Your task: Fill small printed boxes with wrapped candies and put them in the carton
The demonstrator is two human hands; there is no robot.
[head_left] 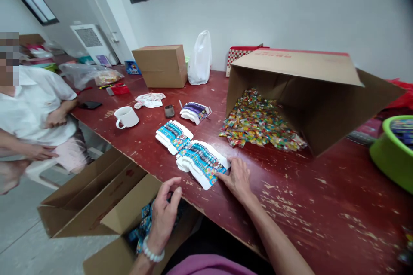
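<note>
Fanned in an overlapping row, blue printed card packets (201,159) with white edges lie near the table's front edge. My right hand (238,179) is at the right end of this row, thumb and fingers gripping the end packet. Just behind and to the left, a second fanned stack of blue packets (174,136) lies on the table. My left hand (164,211), with a pale bead bracelet, hovers off the front edge with thumb and fingers apart, holding nothing. Below it, an open carton (129,208) contains blue packets (142,223), partly hidden by that hand.
A tipped carton (322,71) spills wrapped candies (258,122) onto the red table (290,202). Purple packets (195,111), a phone-like device (169,111) and a white mug (126,117) stand farther back. A green basin (392,154) is at right; another person (38,111) sits at left.
</note>
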